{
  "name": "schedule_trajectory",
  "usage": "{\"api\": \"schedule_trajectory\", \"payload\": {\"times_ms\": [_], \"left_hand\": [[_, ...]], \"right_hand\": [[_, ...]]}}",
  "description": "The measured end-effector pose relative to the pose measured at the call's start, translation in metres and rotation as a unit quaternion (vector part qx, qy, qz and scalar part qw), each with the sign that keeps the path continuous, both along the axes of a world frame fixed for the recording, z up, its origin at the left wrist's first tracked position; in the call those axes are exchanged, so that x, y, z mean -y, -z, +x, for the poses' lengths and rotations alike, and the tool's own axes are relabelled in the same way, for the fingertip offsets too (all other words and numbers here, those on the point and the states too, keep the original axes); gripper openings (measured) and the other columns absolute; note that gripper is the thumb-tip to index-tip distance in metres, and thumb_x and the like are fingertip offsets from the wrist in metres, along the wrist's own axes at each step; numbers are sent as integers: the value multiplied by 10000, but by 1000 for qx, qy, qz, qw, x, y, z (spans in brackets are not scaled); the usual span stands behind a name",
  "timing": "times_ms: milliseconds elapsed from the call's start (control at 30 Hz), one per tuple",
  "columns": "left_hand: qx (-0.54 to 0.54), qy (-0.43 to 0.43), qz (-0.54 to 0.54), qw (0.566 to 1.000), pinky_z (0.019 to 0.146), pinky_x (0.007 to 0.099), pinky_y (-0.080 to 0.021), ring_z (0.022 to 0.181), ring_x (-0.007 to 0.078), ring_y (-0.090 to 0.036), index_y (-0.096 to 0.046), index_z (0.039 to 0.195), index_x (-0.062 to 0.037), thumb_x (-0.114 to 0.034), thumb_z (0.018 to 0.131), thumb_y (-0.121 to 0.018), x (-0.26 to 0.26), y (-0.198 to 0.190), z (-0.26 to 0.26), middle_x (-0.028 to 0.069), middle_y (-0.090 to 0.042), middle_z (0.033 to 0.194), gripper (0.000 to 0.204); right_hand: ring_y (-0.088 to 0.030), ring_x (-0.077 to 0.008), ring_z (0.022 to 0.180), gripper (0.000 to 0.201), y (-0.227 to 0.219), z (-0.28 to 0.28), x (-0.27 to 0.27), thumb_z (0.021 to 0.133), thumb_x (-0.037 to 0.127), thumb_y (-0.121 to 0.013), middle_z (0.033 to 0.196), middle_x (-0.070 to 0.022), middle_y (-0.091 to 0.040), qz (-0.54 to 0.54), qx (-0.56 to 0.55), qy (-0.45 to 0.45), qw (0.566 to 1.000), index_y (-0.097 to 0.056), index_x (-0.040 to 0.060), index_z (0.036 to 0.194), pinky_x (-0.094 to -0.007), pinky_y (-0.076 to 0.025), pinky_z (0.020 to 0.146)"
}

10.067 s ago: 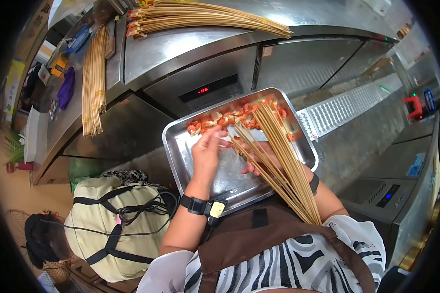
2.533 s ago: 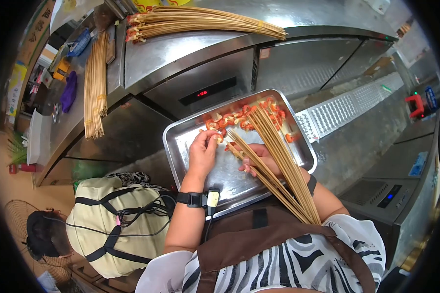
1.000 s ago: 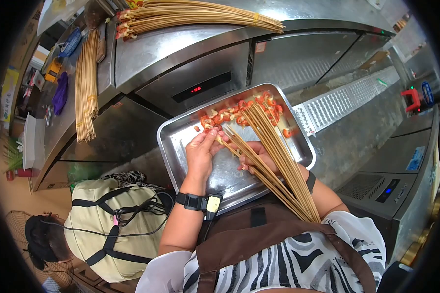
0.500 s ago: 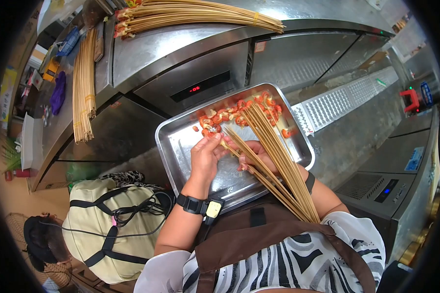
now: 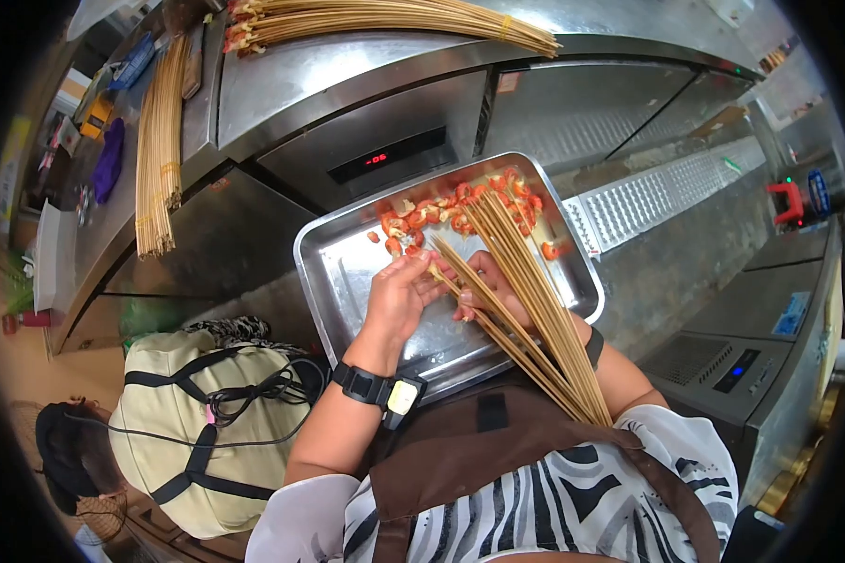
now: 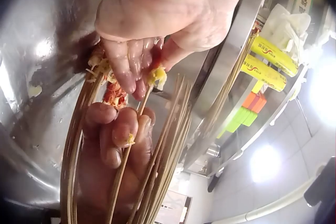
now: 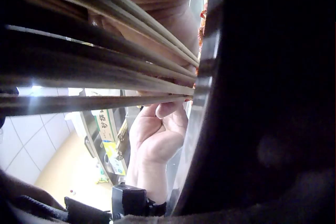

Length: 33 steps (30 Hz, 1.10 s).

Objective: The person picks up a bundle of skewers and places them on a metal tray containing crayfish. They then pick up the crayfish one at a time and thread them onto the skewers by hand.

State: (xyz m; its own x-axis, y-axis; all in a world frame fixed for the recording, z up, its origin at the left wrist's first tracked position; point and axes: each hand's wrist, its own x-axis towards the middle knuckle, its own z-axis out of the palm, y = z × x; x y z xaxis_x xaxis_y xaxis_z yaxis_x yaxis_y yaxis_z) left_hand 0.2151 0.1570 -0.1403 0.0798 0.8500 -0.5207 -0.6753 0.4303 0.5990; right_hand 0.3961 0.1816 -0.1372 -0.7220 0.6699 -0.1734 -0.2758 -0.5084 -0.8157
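In the head view my left hand (image 5: 394, 300) pinches a small red-and-white piece, like a peeled crayfish tail, at a skewer's tip. In the left wrist view that crayfish tail (image 6: 157, 76) shows yellow and whitish at the end of one bamboo skewer (image 6: 119, 176). My right hand (image 5: 509, 302) holds bamboo skewers (image 5: 526, 263) fanned in two groups, their lower ends against the brown apron. Loaded tips with reddish meat (image 6: 114, 96) sit beside its curled fingers (image 6: 125, 127). Both hands are over a steel tray (image 5: 308, 272), with loose crayfish tails (image 5: 427, 214) along its far side.
Beyond the tray runs a steel counter (image 5: 282, 89) bearing a large bundle of loaded skewers (image 5: 385, 21). Bare skewers (image 5: 160, 150) overhang its left part, near a purple cloth (image 5: 109, 161). Another person (image 5: 197, 422) sits close on the left. A grey machine (image 5: 723, 366) stands at right.
From the loose crayfish tails, my left hand has brought one rightward to the skewer tips and stays there, fingers closer around the tip. The right hand keeps its hold. The head view has shifted slightly.
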Motion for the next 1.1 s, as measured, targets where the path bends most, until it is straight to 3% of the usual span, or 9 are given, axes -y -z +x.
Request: {"api": "schedule_trajectory", "payload": {"times_ms": [300,600,833,933,967,1000,1033,1067,1100], "left_hand": [[-88,-44,23,995,662,319,-510,779,233,-631,-560,935,-6,-259,904,-509,-1,0,10,120,-622,868,260],[-67,-29,15,997,673,306,-507,762,222,-629,-567,922,0,-233,919,-482,-1,2,12,133,-626,867,248],[-89,-12,1,996,677,291,-507,745,199,-630,-580,906,-5,-224,916,-484,-2,1,10,112,-635,849,239],[-182,-14,31,983,603,264,-482,666,167,-617,-590,888,-17,-228,904,-504,-2,9,6,87,-639,769,228],[-257,23,38,966,563,254,-457,623,146,-598,-592,880,-18,-224,895,-517,-1,14,1,67,-623,715,220],[-329,59,42,941,523,244,-431,581,126,-578,-595,873,-20,-221,886,-530,-1,18,-2,47,-608,661,212],[-331,58,45,941,523,244,-431,581,126,-578,-595,873,-20,-221,886,-530,-1,23,-1,47,-608,661,212],[-397,63,61,914,487,228,-384,548,90,-515,-587,885,-15,-206,882,-540,-1,24,1,30,-577,646,197],[-461,68,74,882,452,211,-337,514,55,-451,-579,898,-10,-191,877,-549,-1,24,3,13,-547,631,184]], "right_hand": [[-551,-105,665,185,4,-2,-4,852,80,-554,779,-41,-507,7,50,-24,998,-429,12,971,-308,-519,733],[-551,-106,657,156,10,-1,-4,853,64,-550,779,-34,-493,0,14,-12,1000,-428,21,939,-311,-518,723],[-566,-117,676,162,1,0,-6,843,121,-582,831,-49,-523,14,50,-34,998,-457,30,890,-277,-496,698],[-572,-119,703,185,-5,-1,-5,838,155,-595,826,-43,-536,33,110,-33,993,-513,35,952,-252,-480,686],[-568,-120,701,213,-6,0,-7,838,161,-595,829,-43,-543,205,124,10,971,-528,46,1004,-250,-474,674],[-564,-121,699,250,-7,-1,-8,838,167,-595,832,-43,-551,368,135,52,918,-544,57,1056,-249,-469,663],[-562,-120,680,271,-2,-1,-10,858,157,-568,890,-64,-573,415,108,82,900,-543,73,1114,-235,-465,650],[-562,-120,680,271,-6,1,-8,858,157,-568,890,-64,-573,417,107,83,899,-543,73,1114,-235,-465,650],[-566,-120,678,255,-14,5,-4,870,142,-545,919,-76,-578,214,74,16,974,-538,63,1112,-228,-471,645]]}}
